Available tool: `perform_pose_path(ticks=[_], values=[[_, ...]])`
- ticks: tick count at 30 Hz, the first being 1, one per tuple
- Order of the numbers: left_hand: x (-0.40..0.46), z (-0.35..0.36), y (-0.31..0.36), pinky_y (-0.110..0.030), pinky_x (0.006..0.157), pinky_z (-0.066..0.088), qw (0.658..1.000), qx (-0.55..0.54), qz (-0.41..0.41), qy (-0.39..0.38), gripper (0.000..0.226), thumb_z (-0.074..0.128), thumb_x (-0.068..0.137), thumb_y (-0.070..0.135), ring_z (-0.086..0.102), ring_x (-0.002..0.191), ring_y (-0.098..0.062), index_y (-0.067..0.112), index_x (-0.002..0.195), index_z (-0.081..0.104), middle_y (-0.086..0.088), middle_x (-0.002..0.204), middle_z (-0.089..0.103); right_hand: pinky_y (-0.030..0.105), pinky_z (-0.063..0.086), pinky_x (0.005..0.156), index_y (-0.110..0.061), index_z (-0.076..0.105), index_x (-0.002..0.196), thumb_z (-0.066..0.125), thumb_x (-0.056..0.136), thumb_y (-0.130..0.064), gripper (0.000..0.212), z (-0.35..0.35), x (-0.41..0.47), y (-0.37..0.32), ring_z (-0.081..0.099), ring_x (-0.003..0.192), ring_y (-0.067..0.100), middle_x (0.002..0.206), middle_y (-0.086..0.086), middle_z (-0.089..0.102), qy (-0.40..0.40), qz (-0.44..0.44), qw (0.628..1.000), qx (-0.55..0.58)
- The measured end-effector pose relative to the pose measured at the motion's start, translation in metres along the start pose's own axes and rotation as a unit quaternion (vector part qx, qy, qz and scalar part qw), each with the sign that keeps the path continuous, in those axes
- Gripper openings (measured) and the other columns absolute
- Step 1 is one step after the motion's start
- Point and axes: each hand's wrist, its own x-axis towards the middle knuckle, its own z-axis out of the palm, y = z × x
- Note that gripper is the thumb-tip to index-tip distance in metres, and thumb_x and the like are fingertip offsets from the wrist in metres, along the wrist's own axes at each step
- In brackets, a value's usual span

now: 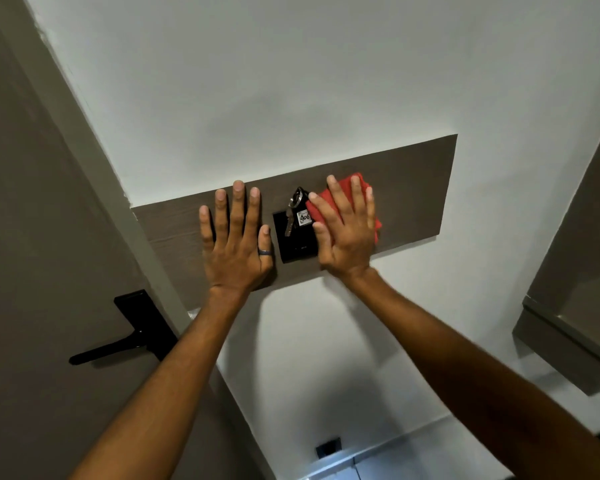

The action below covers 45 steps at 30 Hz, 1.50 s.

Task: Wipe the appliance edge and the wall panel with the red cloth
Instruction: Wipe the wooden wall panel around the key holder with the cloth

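Observation:
A brown wood-grain wall panel (413, 188) runs across the white wall. My right hand (343, 233) lies flat with spread fingers on the folded red cloth (355, 180), pressing it against the panel just right of a black switch plate (293, 249). A key with a numbered tag (300, 211) hangs at that plate. My left hand (236, 240) rests flat and empty on the panel to the left of the plate, a dark ring on its thumb. No appliance edge is identifiable in view.
A grey-brown door (32, 237) with a black lever handle (118, 344) stands at the left. A brown cabinet or frame (575, 306) juts in at the right. A small black socket (329, 446) sits low on the wall.

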Motion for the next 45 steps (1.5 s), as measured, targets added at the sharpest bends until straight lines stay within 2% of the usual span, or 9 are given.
perform_pose_path(ticks=[4, 8, 12, 24, 31, 38, 41, 43, 45], values=[[0.0, -0.001, 0.001, -0.049, 0.129, 0.001, 1.0, 0.005, -0.003, 0.003, 0.059, 0.034, 0.108, 0.035, -0.006, 0.159, -0.024, 0.014, 0.162, 0.024, -0.008, 0.167, 0.021, 0.056, 0.02, 0.132, -0.025, 0.063, 0.143, 0.036, 0.11, -0.04, 0.045, 0.006, -0.001, -0.004, 0.029, 0.159, 0.038, 0.16, 0.012, 0.051, 0.035, 0.127, 0.991, -0.012], [-0.001, -0.002, 0.004, -0.049, 0.129, 0.001, 1.0, -0.005, -0.016, -0.005, 0.059, 0.033, 0.108, 0.035, -0.005, 0.159, -0.023, 0.015, 0.163, 0.022, -0.01, 0.167, 0.023, 0.057, 0.022, 0.132, -0.024, 0.063, 0.144, 0.037, 0.11, -0.039, 0.046, -0.001, -0.004, 0.002, 0.033, 0.157, 0.04, 0.159, 0.012, 0.052, 0.006, 0.025, 1.0, -0.012], [0.0, 0.0, 0.004, -0.049, 0.129, 0.001, 1.0, 0.001, -0.017, -0.005, 0.059, 0.032, 0.108, 0.035, -0.003, 0.159, -0.024, 0.016, 0.163, 0.021, -0.008, 0.168, 0.019, 0.054, 0.019, 0.133, -0.026, 0.063, 0.144, 0.037, 0.11, -0.04, 0.045, 0.004, -0.007, -0.01, 0.031, 0.158, 0.039, 0.16, 0.011, 0.05, 0.031, 0.126, 0.991, -0.015], [0.005, -0.007, 0.006, -0.048, 0.129, 0.001, 0.999, 0.003, -0.027, -0.019, 0.058, 0.033, 0.107, 0.034, -0.003, 0.159, -0.022, 0.014, 0.161, 0.03, -0.008, 0.168, 0.019, 0.065, 0.036, 0.123, -0.023, 0.067, 0.139, 0.053, 0.105, -0.038, 0.04, -0.01, 0.003, 0.028, 0.042, 0.151, 0.043, 0.155, 0.011, 0.057, -0.02, -0.069, 0.997, -0.006], [0.004, -0.002, 0.017, -0.048, 0.13, -0.002, 0.999, 0.006, -0.052, -0.007, 0.058, 0.031, 0.108, 0.034, 0.0, 0.159, -0.025, 0.016, 0.163, 0.022, -0.007, 0.168, 0.017, 0.064, 0.035, 0.124, -0.022, 0.064, 0.142, 0.051, 0.107, -0.039, 0.041, -0.008, 0.001, 0.016, 0.041, 0.151, 0.041, 0.154, 0.01, 0.058, -0.02, -0.028, 0.999, -0.026], [0.008, -0.016, 0.039, -0.047, 0.129, -0.003, 0.988, -0.077, -0.126, -0.053, 0.057, 0.031, 0.108, 0.031, 0.014, 0.154, -0.043, 0.01, 0.162, 0.025, -0.023, 0.167, 0.022, 0.046, 0.057, 0.1, -0.02, 0.064, 0.143, 0.072, 0.099, -0.031, 0.046, -0.034, -0.041, 0.07, 0.062, 0.135, 0.038, 0.149, 0.008, 0.063, -0.046, -0.157, 0.981, -0.103], [0.0, -0.026, 0.071, -0.052, 0.13, 0.004, 0.985, -0.113, -0.121, -0.047, 0.06, 0.034, 0.108, 0.032, 0.007, 0.157, -0.039, 0.01, 0.162, 0.022, -0.024, 0.167, 0.017, 0.046, 0.055, 0.106, -0.015, 0.058, 0.149, 0.071, 0.101, -0.025, 0.05, -0.066, -0.066, 0.095, 0.058, 0.139, 0.038, 0.155, 0.008, 0.057, -0.133, -0.052, 0.983, -0.117], [-0.014, -0.029, 0.112, -0.05, 0.13, 0.004, 0.986, -0.147, -0.052, -0.067, 0.063, 0.037, 0.107, 0.034, 0.003, 0.159, -0.032, 0.013, 0.163, 0.02, -0.019, 0.168, 0.015, 0.045, 0.042, 0.119, -0.012, 0.05, 0.154, 0.062, 0.106, -0.028, 0.052, -0.09, -0.081, 0.107, 0.05, 0.146, 0.037, 0.161, 0.01, 0.05, -0.17, 0.129, 0.976, -0.043], [-0.03, -0.028, 0.164, -0.049, 0.13, 0.006, 0.977, -0.177, 0.001, -0.118, 0.062, 0.036, 0.106, 0.036, 0.004, 0.159, -0.029, 0.013, 0.163, 0.022, -0.015, 0.169, 0.017, 0.047, 0.04, 0.124, -0.014, 0.044, 0.158, 0.053, 0.11, -0.032, 0.051, -0.114, -0.093, 0.117, 0.047, 0.148, 0.034, 0.163, 0.009, 0.048, -0.152, 0.377, 0.908, 0.105]])
